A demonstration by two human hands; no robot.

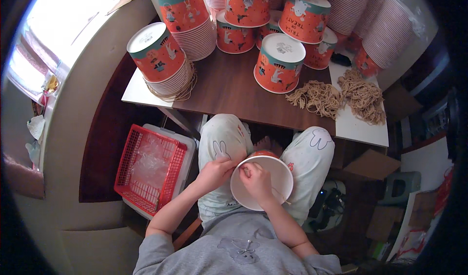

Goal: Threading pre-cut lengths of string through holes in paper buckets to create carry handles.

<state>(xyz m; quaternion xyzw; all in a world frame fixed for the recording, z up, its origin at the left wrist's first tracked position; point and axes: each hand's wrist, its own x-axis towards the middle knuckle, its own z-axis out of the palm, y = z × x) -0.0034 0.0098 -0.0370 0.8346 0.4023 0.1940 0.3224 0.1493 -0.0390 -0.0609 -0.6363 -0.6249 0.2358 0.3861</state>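
A paper bucket [282,177] rests between my knees with its open white mouth facing up; a bit of its orange outside shows at the far rim. My left hand [217,173] is closed against the outside of the left rim. Inside the mouth, my right hand [257,181] has its fingers pinched together close to the same stretch of rim. Whatever lies between the fingertips of either hand is too small or hidden to make out. A thin tan twine [280,195] crosses the bucket's right side, its end hanging over the rim.
Upside-down orange-and-teal buckets [279,63] and tall nested stacks [195,43] stand on the brown table [229,87]. Two heaps of tan twine [317,98] lie at its right. Loops of cord surround the left stack's base. A red basket [170,177] holding clear plastic sits at left.
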